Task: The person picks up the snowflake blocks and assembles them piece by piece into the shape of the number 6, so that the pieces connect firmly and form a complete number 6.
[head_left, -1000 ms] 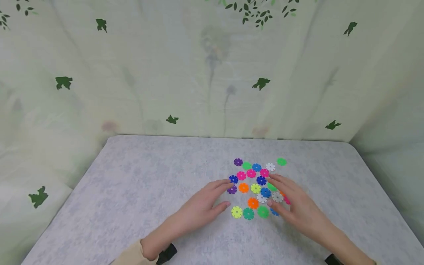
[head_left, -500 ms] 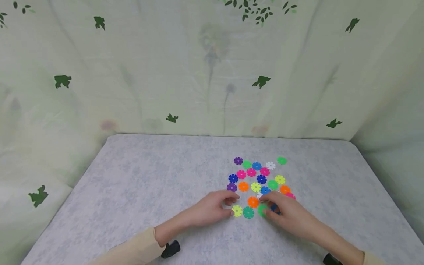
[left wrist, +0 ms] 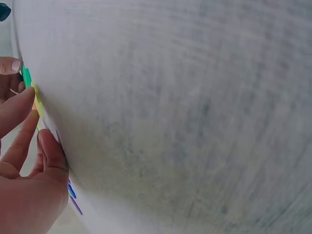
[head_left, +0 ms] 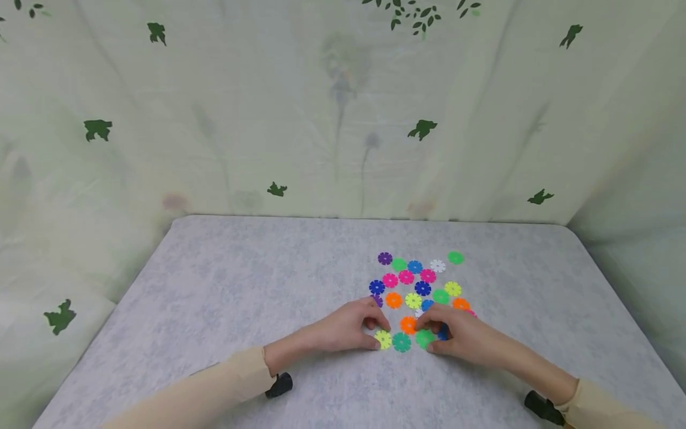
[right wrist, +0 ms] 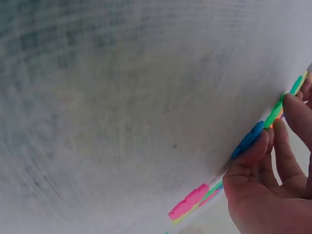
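Note:
My left hand (head_left: 345,328) has its thumb and index finger on opposite edges of a yellow snowflake disc (head_left: 383,340), a flat round plastic piece with notches. To its right lies a teal disc (head_left: 401,342). The right hand (head_left: 474,336) pinches a bright green disc (head_left: 423,339) between thumb and index finger, its other fingers bent over a blue disc (head_left: 443,332). In the right wrist view the thumb meets the green disc (right wrist: 275,113), with the blue disc (right wrist: 247,140) beside the fingers. The left wrist view shows the yellow disc (left wrist: 38,101) edge-on at the fingertips.
Several more discs lie flat behind the hands, among them an orange disc (head_left: 393,300), a pink disc (head_left: 406,277), a white disc (head_left: 437,266) and a far green disc (head_left: 455,258). A patterned curtain (head_left: 241,119) hangs behind the grey table (head_left: 225,280).
Both hands have come down and toward the near row of discs. Their spread fingers have bent, the left around the yellow disc, the right around the green disc.

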The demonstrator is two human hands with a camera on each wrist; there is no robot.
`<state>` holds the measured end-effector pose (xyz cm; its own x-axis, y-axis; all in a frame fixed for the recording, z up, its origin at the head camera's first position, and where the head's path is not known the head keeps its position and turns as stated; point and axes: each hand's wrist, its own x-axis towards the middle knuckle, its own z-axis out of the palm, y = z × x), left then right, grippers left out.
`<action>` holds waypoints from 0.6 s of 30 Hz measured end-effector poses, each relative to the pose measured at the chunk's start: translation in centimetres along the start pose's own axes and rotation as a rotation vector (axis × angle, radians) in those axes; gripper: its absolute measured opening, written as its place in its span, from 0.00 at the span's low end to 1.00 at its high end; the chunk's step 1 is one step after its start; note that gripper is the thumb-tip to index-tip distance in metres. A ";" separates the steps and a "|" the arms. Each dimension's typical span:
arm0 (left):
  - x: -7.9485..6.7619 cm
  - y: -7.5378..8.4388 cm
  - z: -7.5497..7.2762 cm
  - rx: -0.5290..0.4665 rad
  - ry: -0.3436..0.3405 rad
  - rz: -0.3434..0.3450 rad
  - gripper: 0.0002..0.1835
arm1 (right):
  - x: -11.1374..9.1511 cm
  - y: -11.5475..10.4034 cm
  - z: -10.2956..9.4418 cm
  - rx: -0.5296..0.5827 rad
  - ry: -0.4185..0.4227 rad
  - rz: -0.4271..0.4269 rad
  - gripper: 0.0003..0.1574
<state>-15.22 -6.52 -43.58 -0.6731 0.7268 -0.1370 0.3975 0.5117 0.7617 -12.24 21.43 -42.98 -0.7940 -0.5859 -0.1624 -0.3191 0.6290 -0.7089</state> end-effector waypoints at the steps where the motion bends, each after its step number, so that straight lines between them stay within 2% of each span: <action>1: 0.0 0.0 0.1 0.012 0.001 0.007 0.13 | 0.1 0.0 0.0 0.005 -0.003 -0.002 0.18; 5: 0.1 0.1 0.1 0.049 0.008 0.032 0.14 | 0.3 0.0 -0.2 0.001 -0.007 -0.001 0.18; 11: -0.1 0.4 0.2 0.077 0.013 0.033 0.13 | 0.4 -0.2 -0.2 0.001 0.001 -0.018 0.17; 14: -0.1 0.5 0.4 0.067 0.018 0.034 0.13 | 0.3 -0.2 -0.1 0.012 0.007 -0.021 0.17; 18: -0.3 0.7 0.5 -0.004 0.036 0.021 0.12 | 0.2 -0.2 0.1 0.044 0.010 -0.017 0.17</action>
<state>-14.44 -6.17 -43.29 -0.6867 0.7203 -0.0984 0.4090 0.4946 0.7669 -12.27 21.18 -42.89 -0.7938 -0.5911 -0.1433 -0.3096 0.5955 -0.7413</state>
